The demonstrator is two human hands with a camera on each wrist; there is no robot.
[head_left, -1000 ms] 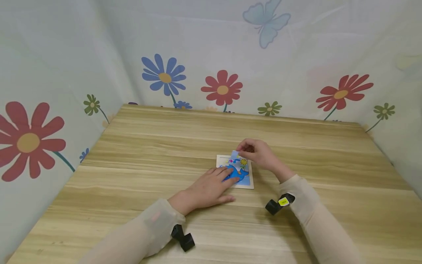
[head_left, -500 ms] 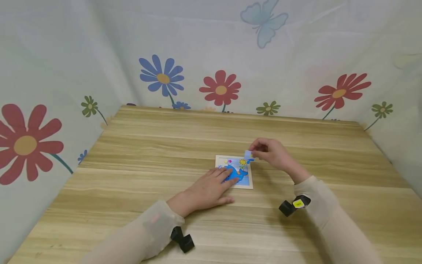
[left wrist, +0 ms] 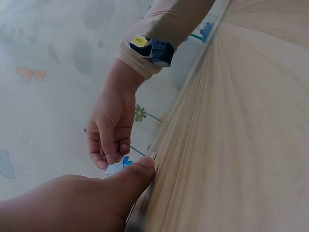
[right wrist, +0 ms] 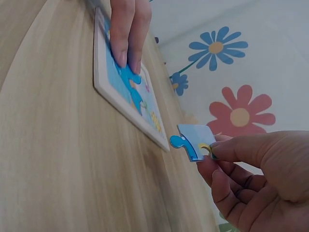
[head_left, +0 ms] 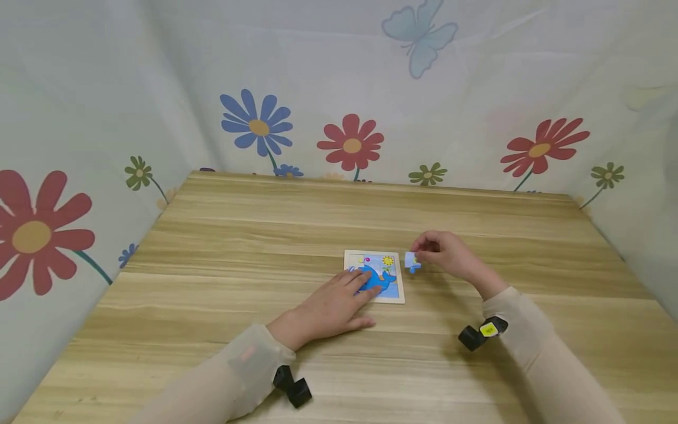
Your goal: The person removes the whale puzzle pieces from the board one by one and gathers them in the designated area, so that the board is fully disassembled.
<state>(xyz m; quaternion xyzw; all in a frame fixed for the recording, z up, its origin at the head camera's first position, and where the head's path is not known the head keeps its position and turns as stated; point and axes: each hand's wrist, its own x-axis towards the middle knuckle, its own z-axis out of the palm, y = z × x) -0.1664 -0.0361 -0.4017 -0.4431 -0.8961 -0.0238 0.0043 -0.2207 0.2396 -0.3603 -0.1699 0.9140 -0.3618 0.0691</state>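
A small jigsaw puzzle (head_left: 392,282) with a blue dolphin and a yellow sun lies in a pale frame on the table. My left hand (head_left: 333,303) rests flat on its left part, fingers straight across the dolphin; part of the picture is hidden under them. Just off the frame's right side, my right hand (head_left: 447,253) pinches a puzzle piece (right wrist: 193,142) between thumb and fingers. Light blue with a darker blue curve and a bit of yellow, the piece has a rounded knob. In the left wrist view the piece (left wrist: 116,166) shows partly behind my left thumb.
The wooden table (head_left: 254,218) stretches around the puzzle on all sides. Behind it hangs a pale cloth (head_left: 477,88) printed with flowers and a butterfly. Each wrist carries a small black camera, the right one (head_left: 482,333) with a yellow label.
My right hand has carried the puzzle piece from the top of the frame to the right, off the puzzle, and slightly nearer. My left hand has stayed on the puzzle.
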